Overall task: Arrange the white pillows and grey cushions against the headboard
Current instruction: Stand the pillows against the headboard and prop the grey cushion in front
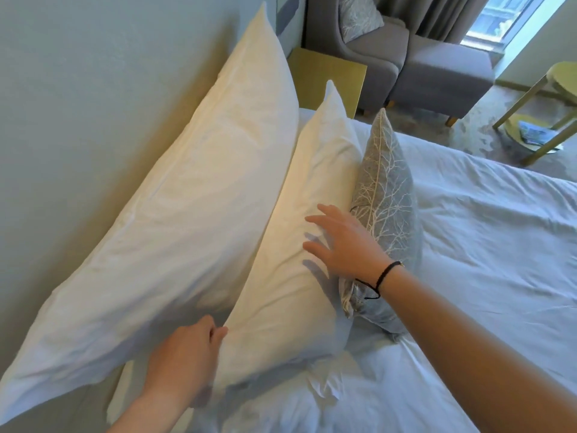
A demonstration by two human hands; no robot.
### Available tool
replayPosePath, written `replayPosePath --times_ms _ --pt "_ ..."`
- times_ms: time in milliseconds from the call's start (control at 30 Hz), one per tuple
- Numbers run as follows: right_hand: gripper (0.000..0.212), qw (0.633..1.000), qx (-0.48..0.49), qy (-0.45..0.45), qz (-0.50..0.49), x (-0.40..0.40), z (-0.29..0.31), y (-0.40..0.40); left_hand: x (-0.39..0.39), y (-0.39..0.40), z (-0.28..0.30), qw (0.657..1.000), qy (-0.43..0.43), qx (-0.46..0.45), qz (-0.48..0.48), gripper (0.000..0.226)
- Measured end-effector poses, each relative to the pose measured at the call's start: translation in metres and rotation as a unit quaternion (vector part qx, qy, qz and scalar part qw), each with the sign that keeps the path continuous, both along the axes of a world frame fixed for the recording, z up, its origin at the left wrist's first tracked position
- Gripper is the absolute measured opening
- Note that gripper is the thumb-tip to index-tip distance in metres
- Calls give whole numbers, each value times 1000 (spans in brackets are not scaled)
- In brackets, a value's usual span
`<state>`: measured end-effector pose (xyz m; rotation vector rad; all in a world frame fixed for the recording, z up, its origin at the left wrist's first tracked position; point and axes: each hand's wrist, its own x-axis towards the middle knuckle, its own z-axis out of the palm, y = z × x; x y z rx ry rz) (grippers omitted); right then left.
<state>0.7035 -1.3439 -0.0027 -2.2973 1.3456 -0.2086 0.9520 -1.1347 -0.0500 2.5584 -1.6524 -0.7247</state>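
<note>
1. Head view: the bed [487,245], spread with a rumpled white sheet, fills the lower right, and the pale headboard [78,120] runs up the left side.
2. The large white pillow [187,214] stands on its long edge and leans directly against the headboard; it is the tallest of the row.
3. The smaller white pillow [299,245] stands just in front of it, touching it along its length, with one pointed corner up at the far end.
4. The grey cushion [387,195], patterned with pale branching lines, stands upright on its edge against the front of the smaller white pillow, its near corner resting on the sheet.
5. A grey armchair [384,35] stands past the head of the bed with a second patterned cushion [359,14] on its seat, and a matching grey footstool [443,76] sits just beside it.
6. A yellow-topped bedside tabletop [327,76] sits between the bed and the armchair.
7. The right hand [346,242] reaches in from the right with its grip apart: the fingers are spread and straight, lying on the face of the smaller white pillow, with the wrist over the grey cushion. A black cord bracelet [381,276] circles that wrist.
8. The left hand [187,348] comes up from the bottom edge; its grip is clamped on the near end of the smaller white pillow, fingers curled into the fabric where the two pillows meet.
</note>
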Motion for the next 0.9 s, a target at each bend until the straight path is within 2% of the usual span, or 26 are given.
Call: replayPosePath --times_ms 67,133,233,367,433,600,767,900 --pt "64 994 -15 -25 -101 -37 -4 -2 -10 -8 16 999 15 -27 -10 26" --pt "79 977 55 -35 -204 -73 -14 -3 -29 -25 34 995 52 -79 -30 16" --pt "90 932 171 -135 -290 -108 -34 1 -69 -66 53 980 131 -134 -70 15" --pt "85 914 211 -193 -288 -127 -53 9 -145 -134 62 970 226 -29 -86 58" --pt "80 904 219 -225 -290 -135 -59 7 -180 -163 57 974 193 16 -117 69" --pt "77 836 271 -274 -392 -161 -82 -15 -200 -189 34 976 111 -20 -188 53" --pt "113 840 274 -248 -398 -167 -121 -18 -170 -176 16 965 130 -88 -210 53" --pt "115 836 281 -261 -393 -153 -139 -23 -160 -166 22 957 178 -130 -188 59"
